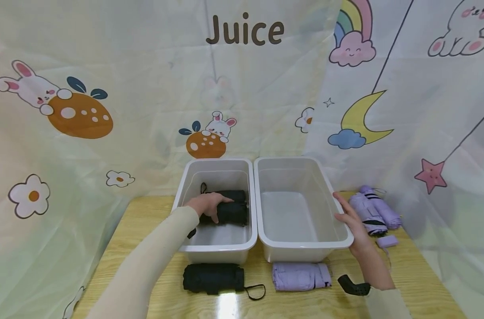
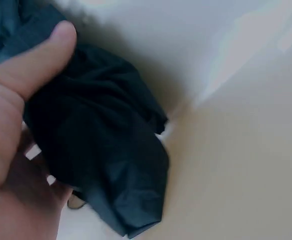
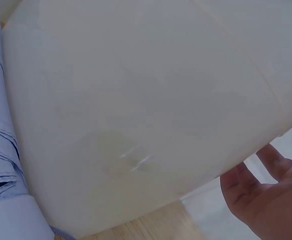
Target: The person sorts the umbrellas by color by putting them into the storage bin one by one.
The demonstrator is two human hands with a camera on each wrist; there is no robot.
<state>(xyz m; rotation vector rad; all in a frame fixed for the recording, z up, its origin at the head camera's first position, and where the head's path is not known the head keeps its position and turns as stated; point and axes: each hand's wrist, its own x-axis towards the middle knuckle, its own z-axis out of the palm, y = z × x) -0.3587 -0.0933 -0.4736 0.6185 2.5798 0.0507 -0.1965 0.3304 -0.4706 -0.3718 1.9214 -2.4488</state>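
In the head view my left hand [image 1: 207, 206] reaches into the left white plastic bin [image 1: 218, 249] and grips a black folded umbrella [image 1: 234, 214] there. The left wrist view shows the thumb laid over its dark fabric [image 2: 110, 135], with the other fingers underneath. Behind it in the same bin lies another black folded umbrella [image 1: 235, 195]. My right hand [image 1: 358, 232] holds the right rim of the second white bin [image 1: 305, 245], which has a bare floor. In the right wrist view its fingers [image 3: 236, 185] curl at the bin's edge.
In front of the bins lie a black folded umbrella [image 1: 213, 278] with a wrist loop and a lavender folded umbrella [image 1: 297, 277]. More lavender umbrellas [image 1: 369, 212] lie right of the bins, near a small lavender piece [image 1: 387, 241]. A printed cloth [image 1: 146, 110] hangs behind the wooden table [image 1: 138, 226].
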